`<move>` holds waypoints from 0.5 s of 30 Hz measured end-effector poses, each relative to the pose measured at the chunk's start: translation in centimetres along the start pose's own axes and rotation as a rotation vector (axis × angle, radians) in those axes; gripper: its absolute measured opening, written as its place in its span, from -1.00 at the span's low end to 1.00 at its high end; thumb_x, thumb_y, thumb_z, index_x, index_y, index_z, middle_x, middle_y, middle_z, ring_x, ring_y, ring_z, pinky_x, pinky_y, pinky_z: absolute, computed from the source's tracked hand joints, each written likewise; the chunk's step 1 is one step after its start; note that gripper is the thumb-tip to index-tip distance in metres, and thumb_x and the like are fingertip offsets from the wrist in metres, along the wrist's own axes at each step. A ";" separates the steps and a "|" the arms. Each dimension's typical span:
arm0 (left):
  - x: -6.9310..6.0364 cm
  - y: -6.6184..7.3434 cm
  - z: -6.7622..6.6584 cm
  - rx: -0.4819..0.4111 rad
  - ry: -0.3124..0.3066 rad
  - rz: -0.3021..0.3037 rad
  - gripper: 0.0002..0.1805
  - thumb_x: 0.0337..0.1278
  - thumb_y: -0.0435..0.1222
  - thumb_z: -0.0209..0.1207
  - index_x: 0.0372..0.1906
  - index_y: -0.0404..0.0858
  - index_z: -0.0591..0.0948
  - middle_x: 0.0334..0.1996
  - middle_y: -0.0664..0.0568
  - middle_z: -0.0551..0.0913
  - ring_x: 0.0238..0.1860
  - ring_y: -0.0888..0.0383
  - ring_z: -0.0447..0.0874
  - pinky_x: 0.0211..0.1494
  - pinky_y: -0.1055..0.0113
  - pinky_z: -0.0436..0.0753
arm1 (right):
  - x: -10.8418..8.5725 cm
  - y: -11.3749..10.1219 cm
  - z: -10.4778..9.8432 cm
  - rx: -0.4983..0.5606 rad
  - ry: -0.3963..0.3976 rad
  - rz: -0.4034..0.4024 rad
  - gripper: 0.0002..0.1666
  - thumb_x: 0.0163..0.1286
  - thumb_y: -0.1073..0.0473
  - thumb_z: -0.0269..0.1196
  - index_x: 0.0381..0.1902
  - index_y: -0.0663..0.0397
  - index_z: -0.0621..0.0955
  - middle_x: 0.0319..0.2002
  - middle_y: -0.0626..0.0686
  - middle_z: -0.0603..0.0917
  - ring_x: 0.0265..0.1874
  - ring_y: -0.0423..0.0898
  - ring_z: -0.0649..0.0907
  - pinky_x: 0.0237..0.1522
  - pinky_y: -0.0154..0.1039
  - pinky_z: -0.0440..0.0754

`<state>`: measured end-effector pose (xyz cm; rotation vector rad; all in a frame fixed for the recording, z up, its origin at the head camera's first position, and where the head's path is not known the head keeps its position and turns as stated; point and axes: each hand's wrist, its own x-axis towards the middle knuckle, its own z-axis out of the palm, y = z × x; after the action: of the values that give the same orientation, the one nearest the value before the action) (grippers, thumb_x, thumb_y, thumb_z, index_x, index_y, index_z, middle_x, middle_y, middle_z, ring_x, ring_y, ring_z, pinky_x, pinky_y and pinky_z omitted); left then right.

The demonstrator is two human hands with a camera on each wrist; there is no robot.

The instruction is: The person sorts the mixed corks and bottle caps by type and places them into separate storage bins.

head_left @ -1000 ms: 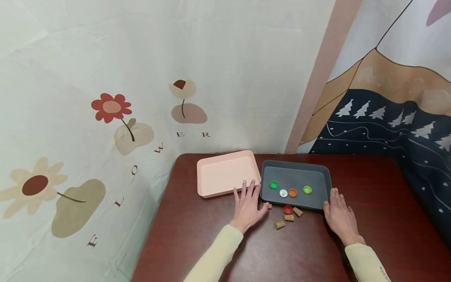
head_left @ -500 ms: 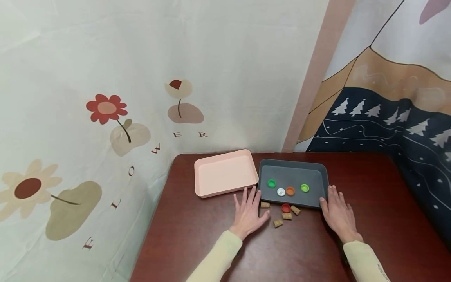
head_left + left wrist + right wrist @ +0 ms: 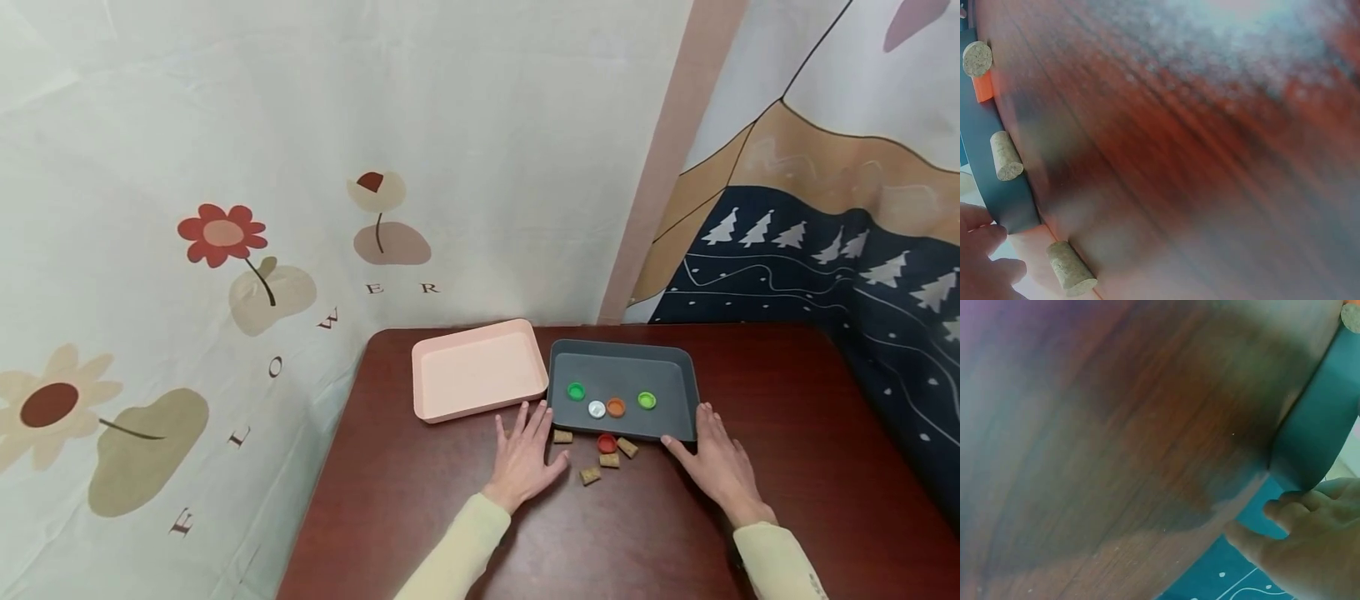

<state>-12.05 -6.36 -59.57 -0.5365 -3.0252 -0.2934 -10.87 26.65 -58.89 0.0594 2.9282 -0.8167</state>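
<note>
A dark grey tray (image 3: 615,375) holds a green cap (image 3: 576,391), a white cap (image 3: 596,409), an orange cap (image 3: 616,407) and a lime cap (image 3: 647,401). My left hand (image 3: 522,462) is spread palm down at its front left corner. My right hand (image 3: 718,467) lies at the front right corner, fingers along the side and thumb at the front edge. Between the hands are a red cap (image 3: 607,444) and several corks (image 3: 590,476) on the table. The left wrist view shows a cork (image 3: 1071,269) near my left fingers; neither hand holds anything.
A pink tray (image 3: 480,371) stands left of the grey one, its right side close to it. Behind the brown table (image 3: 555,542) hangs a printed cloth (image 3: 510,167) with flowers; another with trees and hills is at the right.
My left hand has drawn slightly back toward me, uncovering the leftmost cork by the grey tray. My right thumb has spread left onto the tray's front edge. The head view has shifted slightly.
</note>
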 end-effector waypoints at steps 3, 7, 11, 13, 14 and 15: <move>0.0 -0.1 0.0 0.004 0.001 0.005 -0.17 0.36 0.23 0.03 0.59 -0.11 0.34 0.61 0.13 0.22 0.63 -0.04 0.05 0.48 -0.43 0.08 | 0.4 0.2 -0.2 0.033 -0.021 -0.007 0.33 0.48 -0.46 0.09 0.59 0.52 -0.16 0.55 0.58 -0.09 0.51 0.53 0.04 0.32 0.56 0.10; 0.0 0.0 0.1 0.013 0.000 0.012 -0.17 0.36 0.23 0.03 0.59 -0.10 0.34 0.61 0.13 0.22 0.63 -0.05 0.06 0.48 -0.43 0.07 | 1.2 0.4 -0.5 0.077 -0.045 -0.006 0.33 0.49 -0.43 0.11 0.59 0.49 -0.21 0.56 0.56 -0.15 0.52 0.53 -0.01 0.33 0.53 0.12; 0.1 0.2 0.2 0.015 -0.011 0.014 -0.17 0.37 0.24 0.02 0.59 -0.10 0.34 0.61 0.13 0.22 0.63 -0.06 0.06 0.47 -0.44 0.07 | 1.8 0.5 -0.7 0.076 -0.038 -0.007 0.28 0.51 -0.39 0.11 0.60 0.48 -0.19 0.57 0.55 -0.16 0.53 0.52 -0.05 0.33 0.55 0.09; 0.1 0.2 0.2 0.018 -0.015 0.013 -0.17 0.37 0.24 0.01 0.59 -0.10 0.34 0.61 0.13 0.22 0.63 -0.07 0.05 0.47 -0.44 0.08 | 1.8 0.3 -0.6 0.050 -0.009 -0.018 0.24 0.52 -0.35 0.12 0.60 0.49 -0.13 0.56 0.56 -0.11 0.52 0.54 -0.02 0.31 0.58 0.09; 0.1 0.2 0.2 0.020 -0.017 0.011 -0.18 0.37 0.24 0.01 0.59 -0.10 0.34 0.61 0.13 0.22 0.63 -0.07 0.05 0.47 -0.44 0.09 | 1.7 0.2 -0.5 0.035 0.012 -0.025 0.22 0.53 -0.34 0.12 0.60 0.49 -0.10 0.55 0.57 -0.08 0.51 0.55 0.00 0.29 0.60 0.08; 0.1 0.2 0.2 0.021 -0.019 0.010 -0.18 0.38 0.24 0.00 0.59 -0.10 0.34 0.61 0.13 0.21 0.63 -0.07 0.04 0.47 -0.44 0.09 | 1.6 -0.1 -0.4 0.015 0.037 -0.034 0.19 0.52 -0.33 0.14 0.60 0.49 -0.06 0.55 0.57 -0.04 0.50 0.55 0.02 0.28 0.61 0.08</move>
<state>-12.09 -6.13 -59.69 -0.5562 -3.0391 -0.2569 -12.49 26.84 -58.67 0.0267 2.9650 -0.8520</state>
